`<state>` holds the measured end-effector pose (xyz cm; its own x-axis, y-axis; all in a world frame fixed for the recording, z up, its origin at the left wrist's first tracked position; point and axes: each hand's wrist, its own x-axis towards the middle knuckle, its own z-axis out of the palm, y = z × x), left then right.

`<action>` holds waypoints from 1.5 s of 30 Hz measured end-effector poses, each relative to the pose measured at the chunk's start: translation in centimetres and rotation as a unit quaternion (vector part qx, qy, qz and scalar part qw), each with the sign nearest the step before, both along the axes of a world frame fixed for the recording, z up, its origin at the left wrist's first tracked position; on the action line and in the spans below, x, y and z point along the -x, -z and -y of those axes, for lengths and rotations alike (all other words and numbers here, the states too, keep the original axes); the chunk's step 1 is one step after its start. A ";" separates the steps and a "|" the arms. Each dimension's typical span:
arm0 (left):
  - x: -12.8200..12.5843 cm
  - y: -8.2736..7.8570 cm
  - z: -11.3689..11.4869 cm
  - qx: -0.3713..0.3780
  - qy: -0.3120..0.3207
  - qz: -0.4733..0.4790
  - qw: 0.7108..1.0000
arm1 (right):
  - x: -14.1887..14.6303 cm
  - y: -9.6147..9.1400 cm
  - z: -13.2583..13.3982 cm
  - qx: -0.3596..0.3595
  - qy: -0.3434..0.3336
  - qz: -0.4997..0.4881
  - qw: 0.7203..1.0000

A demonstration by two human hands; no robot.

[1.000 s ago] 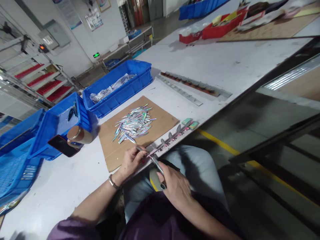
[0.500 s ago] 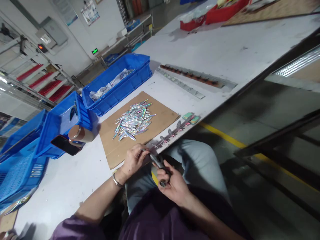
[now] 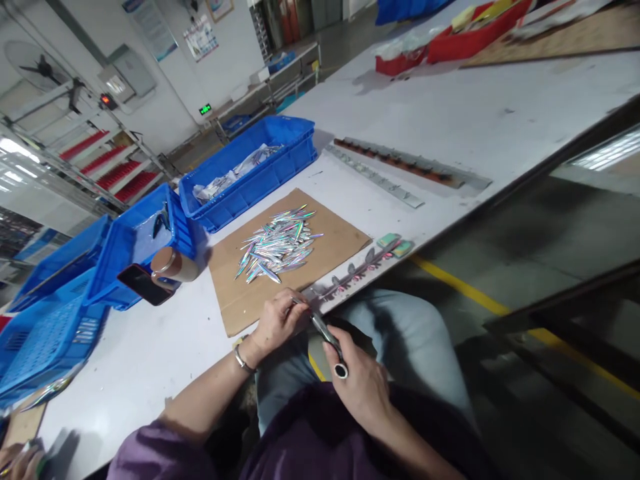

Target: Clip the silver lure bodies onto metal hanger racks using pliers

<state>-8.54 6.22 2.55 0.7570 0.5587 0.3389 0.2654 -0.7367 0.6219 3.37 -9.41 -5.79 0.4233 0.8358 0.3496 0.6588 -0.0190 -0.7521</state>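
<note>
My right hand (image 3: 361, 377) is wrapped round a dark metal rod-shaped tool (image 3: 325, 331) with a round, hollow-looking end towards me. The far end of the tool reaches my left hand (image 3: 281, 319), whose thumb and fingers are pinched together; what they hold is too small and covered to make out. Both hands are over my lap, at the table's front edge. Just beyond them lies a sheet of brown cardboard (image 3: 227, 293) bearing a heap of slim, shiny, fish-shaped lure pieces (image 3: 277, 245). To the right, a strip with small dark clips (image 3: 350, 272) lies along the edge.
Blue crates (image 3: 250, 187) line the left, with a phone (image 3: 144, 285) and a brown-lidded cup (image 3: 175, 265) before them. Metal strips with hooks (image 3: 400, 163) lie further back, red trays (image 3: 465, 37) at the far right. Another person's hand (image 3: 23, 460) shows at bottom left.
The view has shifted slightly. My right hand has turned over the tool, so its back now faces up and the tool's round end points more towards me. My left hand stays pinched.
</note>
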 end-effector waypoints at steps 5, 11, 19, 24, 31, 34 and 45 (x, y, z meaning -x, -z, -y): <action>0.0 0.0 0.2 0.011 -0.002 -0.002 1.000 | -0.3 0.7 0.5 -0.029 0.008 0.105 0.994; 0.0 -0.3 0.2 0.023 0.001 0.004 1.000 | -1.0 -0.6 -0.4 0.031 -0.032 -0.162 0.986; 0.1 -0.9 0.8 0.033 -0.004 -0.007 0.999 | -0.2 -1.0 -2.1 0.066 -0.100 -0.822 0.557; 1.2 -3.0 -2.1 0.042 -0.041 -0.073 0.996 | -0.5 -0.7 -2.1 0.059 -0.070 -0.862 0.498; -0.2 -2.7 -8.3 -0.031 -0.324 -0.197 0.925 | -1.0 -0.5 -2.4 0.057 -0.050 -0.851 0.519; -0.5 -2.1 -8.6 0.014 -0.316 -0.158 0.936 | -1.2 -0.9 -1.6 0.043 -0.069 -0.815 0.574; 3.1 -2.5 -3.0 0.425 -0.165 0.166 0.874 | -0.3 -2.1 -0.1 0.079 -0.059 -0.849 0.518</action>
<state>-11.63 9.19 5.02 0.4447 0.8856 -0.1338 0.0769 0.1110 0.9908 3.63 -9.36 -3.69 -0.0493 0.8520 -0.5211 -0.9480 -0.2042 -0.2442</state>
